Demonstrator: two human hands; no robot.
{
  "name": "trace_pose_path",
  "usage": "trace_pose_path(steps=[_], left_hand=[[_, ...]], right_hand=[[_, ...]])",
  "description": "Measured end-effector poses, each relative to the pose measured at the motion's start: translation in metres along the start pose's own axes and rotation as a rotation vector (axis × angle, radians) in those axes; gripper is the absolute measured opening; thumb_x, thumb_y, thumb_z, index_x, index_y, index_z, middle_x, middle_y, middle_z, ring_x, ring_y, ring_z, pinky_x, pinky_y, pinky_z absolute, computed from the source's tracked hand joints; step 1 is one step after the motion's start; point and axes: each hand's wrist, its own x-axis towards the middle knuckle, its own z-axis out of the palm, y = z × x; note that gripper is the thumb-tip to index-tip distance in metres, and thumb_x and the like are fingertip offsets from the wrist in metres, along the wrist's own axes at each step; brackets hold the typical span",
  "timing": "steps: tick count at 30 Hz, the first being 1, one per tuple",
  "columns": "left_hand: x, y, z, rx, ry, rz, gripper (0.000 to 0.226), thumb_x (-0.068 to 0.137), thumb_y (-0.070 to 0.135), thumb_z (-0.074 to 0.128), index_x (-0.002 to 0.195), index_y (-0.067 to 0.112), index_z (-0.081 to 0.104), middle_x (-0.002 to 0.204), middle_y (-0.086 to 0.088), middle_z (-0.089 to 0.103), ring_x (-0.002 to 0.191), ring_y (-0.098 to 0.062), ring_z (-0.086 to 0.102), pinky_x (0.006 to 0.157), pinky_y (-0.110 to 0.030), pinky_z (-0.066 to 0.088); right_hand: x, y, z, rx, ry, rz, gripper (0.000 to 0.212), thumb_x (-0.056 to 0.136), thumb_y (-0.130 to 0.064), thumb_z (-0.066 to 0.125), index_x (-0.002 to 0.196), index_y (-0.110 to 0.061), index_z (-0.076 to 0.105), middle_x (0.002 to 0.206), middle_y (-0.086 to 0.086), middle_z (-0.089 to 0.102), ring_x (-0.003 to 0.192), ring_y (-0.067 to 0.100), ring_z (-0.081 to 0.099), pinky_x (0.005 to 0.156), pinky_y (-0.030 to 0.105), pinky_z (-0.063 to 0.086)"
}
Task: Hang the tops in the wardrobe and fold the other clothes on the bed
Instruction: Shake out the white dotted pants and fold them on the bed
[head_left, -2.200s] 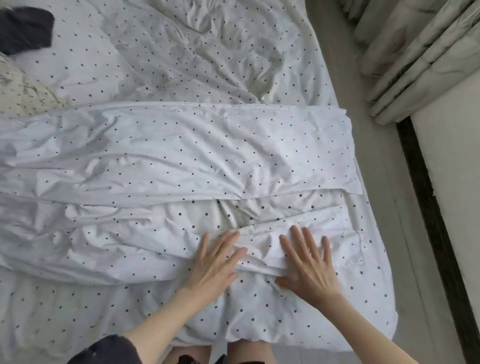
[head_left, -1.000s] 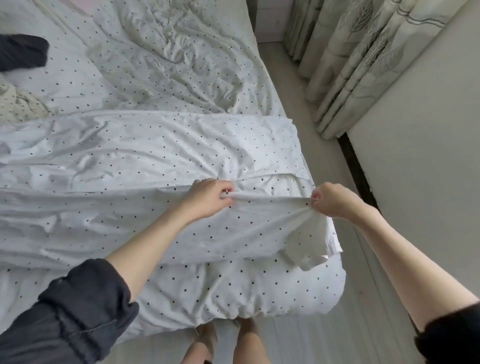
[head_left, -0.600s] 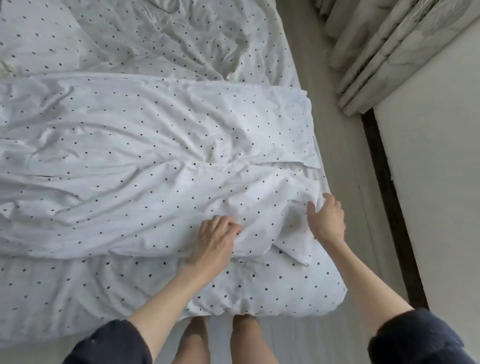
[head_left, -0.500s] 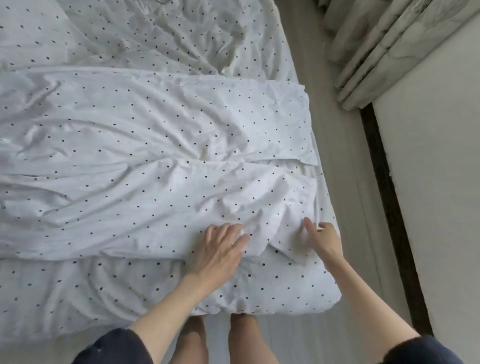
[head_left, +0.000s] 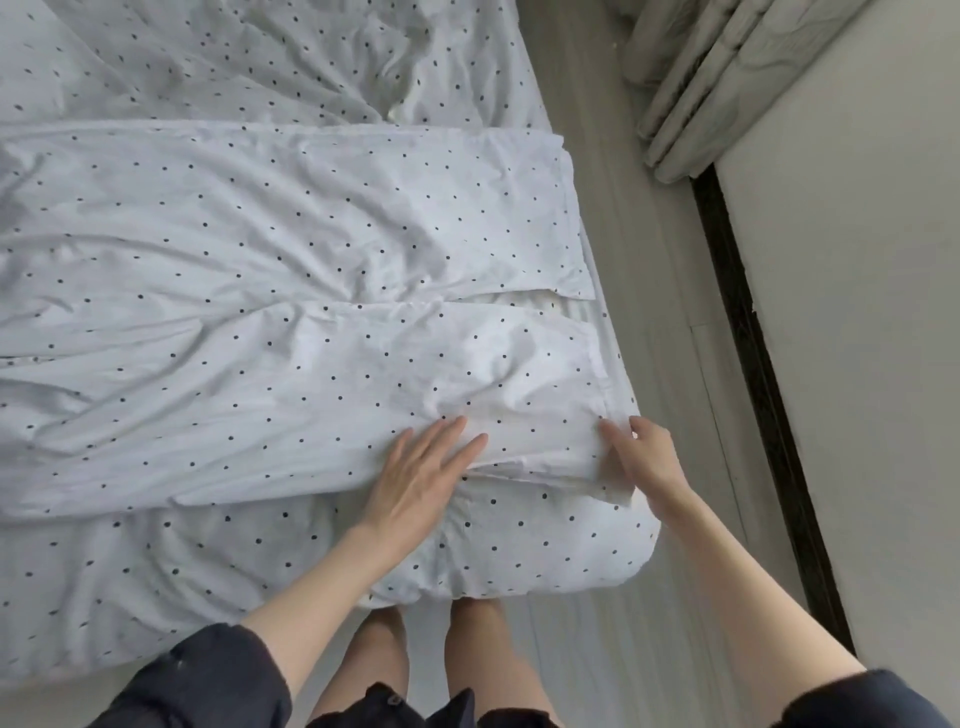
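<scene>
Left hand (head_left: 423, 475) flat, fingers straight, pressing the folded dotted sheet (head_left: 311, 374) at the bed (head_left: 519, 566) corner | right hand (head_left: 647, 457) pinches its end hem | thin, limp, light cotton; you'd best take it by hem and corners.

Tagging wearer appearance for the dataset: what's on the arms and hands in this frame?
Both forearms are bare. The left sleeve and right sleeve are dark navy fabric, pushed up toward the elbows. The left hand and right hand are ungloved; no rings, watch or bracelets show. A dark buttoned garment edge shows at the bottom of the frame.
</scene>
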Motion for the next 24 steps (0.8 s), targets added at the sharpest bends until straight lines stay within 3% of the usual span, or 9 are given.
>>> trace_pose_path(steps=[5,7,9,11,14,16,19,21,24], left_hand=[[0.001,0.020,0.003,-0.002,-0.014,0.021,0.062,0.076,0.023,0.077,0.133,0.019,0.054,0.137,-0.011,0.052,0.124,-0.031,0.051,0.095,-0.060,0.042],[0.002,0.025,0.009,0.080,-0.166,0.017,0.072,0.086,0.026,0.063,0.147,0.030,0.024,0.154,-0.009,0.023,0.141,-0.033,0.022,0.108,-0.063,0.018],[0.000,0.025,0.016,0.108,-0.237,-0.014,0.085,0.089,0.014,0.053,0.147,0.036,-0.006,0.158,-0.007,-0.007,0.142,-0.033,-0.012,0.109,-0.062,-0.007],[-0.003,0.026,0.012,0.136,-0.174,-0.013,0.098,0.067,-0.001,0.068,0.147,0.033,0.022,0.156,-0.014,0.017,0.143,-0.037,0.011,0.107,-0.067,0.012],[-0.015,0.017,0.014,0.107,0.019,-0.012,0.083,0.039,-0.013,0.073,0.114,0.021,0.064,0.131,-0.014,0.051,0.121,-0.035,0.050,0.096,-0.060,0.040],[-0.027,0.006,0.016,0.096,0.138,-0.001,0.062,0.038,-0.014,0.073,0.091,0.016,0.065,0.112,-0.009,0.049,0.104,-0.028,0.047,0.090,-0.047,0.038],[-0.051,-0.012,0.017,0.107,0.124,-0.046,0.046,0.038,-0.010,0.078,0.075,0.015,0.068,0.087,-0.007,0.058,0.087,-0.022,0.040,0.076,-0.035,0.029],[-0.066,-0.021,0.017,0.120,0.105,-0.125,0.047,0.041,-0.008,0.079,0.080,0.015,0.070,0.082,-0.006,0.059,0.082,-0.022,0.039,0.071,-0.035,0.029],[-0.081,-0.033,0.013,0.131,0.101,-0.223,0.067,0.044,-0.008,0.078,0.107,0.017,0.070,0.095,-0.005,0.062,0.087,-0.023,0.047,0.072,-0.037,0.038]], right_hand=[[0.002,0.005,-0.020,-0.274,0.096,-0.137,0.036,0.091,-0.028,0.051,0.062,-0.012,0.038,0.060,0.001,0.049,0.060,0.021,0.044,0.049,0.030,0.028],[0.005,0.011,-0.019,-0.376,0.054,-0.089,0.030,0.092,-0.028,0.051,0.068,-0.012,0.046,0.069,0.004,0.054,0.070,0.026,0.050,0.053,0.030,0.033],[0.006,0.018,-0.016,-0.446,0.016,-0.024,0.018,0.093,-0.027,0.051,0.093,-0.011,0.057,0.088,0.008,0.060,0.084,0.029,0.054,0.064,0.032,0.041],[0.002,0.023,-0.009,-0.505,0.053,-0.032,0.031,0.094,-0.027,0.051,0.121,-0.010,0.050,0.112,0.012,0.059,0.101,0.030,0.055,0.078,0.037,0.045],[-0.013,0.018,0.011,-0.625,0.281,-0.295,0.037,0.092,-0.022,0.057,0.124,-0.006,0.049,0.121,0.015,0.052,0.111,0.035,0.049,0.087,0.046,0.042],[-0.028,0.009,0.033,-0.660,0.320,-0.596,0.023,0.085,-0.014,0.065,0.104,-0.001,0.060,0.101,0.018,0.059,0.093,0.038,0.055,0.073,0.046,0.044],[-0.057,0.006,0.073,-0.739,0.221,-0.978,0.020,0.067,-0.008,0.080,0.069,-0.004,0.060,0.068,0.010,0.056,0.060,0.031,0.054,0.051,0.035,0.044],[-0.069,0.011,0.092,-0.897,0.130,-1.068,0.026,0.057,-0.013,0.084,0.062,-0.009,0.058,0.063,0.005,0.053,0.054,0.026,0.051,0.048,0.030,0.042],[-0.070,0.021,0.103,-1.076,0.132,-0.967,0.032,0.049,-0.011,0.085,0.071,-0.013,0.063,0.069,0.003,0.057,0.057,0.023,0.054,0.054,0.032,0.045]])
